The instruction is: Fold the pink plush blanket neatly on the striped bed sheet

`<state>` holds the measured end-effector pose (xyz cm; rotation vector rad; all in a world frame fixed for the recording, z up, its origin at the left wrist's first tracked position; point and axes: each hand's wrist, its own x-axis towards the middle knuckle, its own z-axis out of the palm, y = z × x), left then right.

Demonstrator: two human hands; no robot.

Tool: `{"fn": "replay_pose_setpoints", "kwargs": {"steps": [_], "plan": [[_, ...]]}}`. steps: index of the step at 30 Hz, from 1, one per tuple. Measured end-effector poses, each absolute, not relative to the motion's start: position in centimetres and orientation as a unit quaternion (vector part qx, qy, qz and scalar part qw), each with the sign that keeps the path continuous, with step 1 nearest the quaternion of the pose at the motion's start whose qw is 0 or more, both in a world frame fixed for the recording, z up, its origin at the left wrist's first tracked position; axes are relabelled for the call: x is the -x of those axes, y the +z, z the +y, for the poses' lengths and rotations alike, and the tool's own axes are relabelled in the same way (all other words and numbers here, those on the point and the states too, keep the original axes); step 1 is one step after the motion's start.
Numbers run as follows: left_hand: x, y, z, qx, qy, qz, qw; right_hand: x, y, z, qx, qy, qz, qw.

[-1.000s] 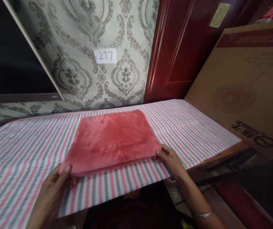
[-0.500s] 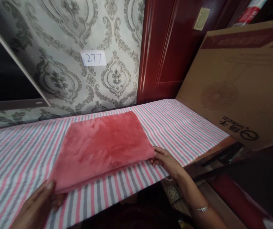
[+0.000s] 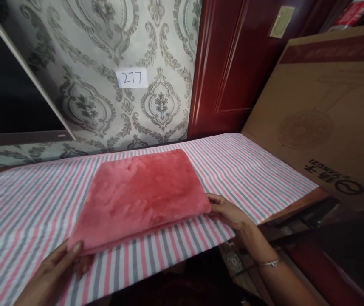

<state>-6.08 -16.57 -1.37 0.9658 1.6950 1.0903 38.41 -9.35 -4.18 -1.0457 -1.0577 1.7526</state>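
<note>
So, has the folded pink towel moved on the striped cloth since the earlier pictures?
No. The folded pink towel keeps its far edge near the striped cloth's back edge; only the camera shifted.

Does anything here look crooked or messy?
Nothing much. The folded pink towel lies flat on the striped cloth, slightly skewed to its stripes, with the left hand and right hand at its near corners.

A small white paper label (image 3: pixel 132 78) on the patterned wallpaper is showing the handwritten number 277. The cardboard box (image 3: pixel 325 114) is bearing upside-down print reading YANGZI beside Chinese characters.
</note>
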Motion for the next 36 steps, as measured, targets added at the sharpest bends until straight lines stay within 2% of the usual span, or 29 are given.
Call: {"fn": "replay_pose_setpoints", "kwargs": {"steps": [3,8,14,24,30,33,36], "plan": [[5.4,-0.9,-16.6,-0.393,0.427,0.653,0.486,-38.3,-4.1,-9.3,0.412,0.715,-0.389,0.411],[4.3,-0.4,-17.1,-0.395,0.453,0.646,0.471,-38.1,-3.5,-8.8,0.423,0.694,-0.455,0.363],[4.5,-0.8,-17.1,-0.418,0.454,0.645,0.450,-38.6,-3.2,-9.2,0.414,0.701,-0.406,0.414],[5.9,-1.5,-17.3,-0.427,0.462,0.616,0.474,-38.9,-3.6,-10.8,0.415,0.672,-0.435,0.433],[4.9,-0.4,-17.4,-0.396,0.437,0.671,0.450,-37.3,-3.6,-11.6,0.515,0.564,-0.508,0.399],[4.4,-0.2,-17.1,-0.391,0.441,0.674,0.446,-36.2,-3.5,-11.6,0.544,0.526,-0.494,0.428],[4.7,-0.5,-17.1,-0.403,0.492,0.660,0.400,-36.0,-3.6,-11.6,0.552,0.468,-0.501,0.475]]}}
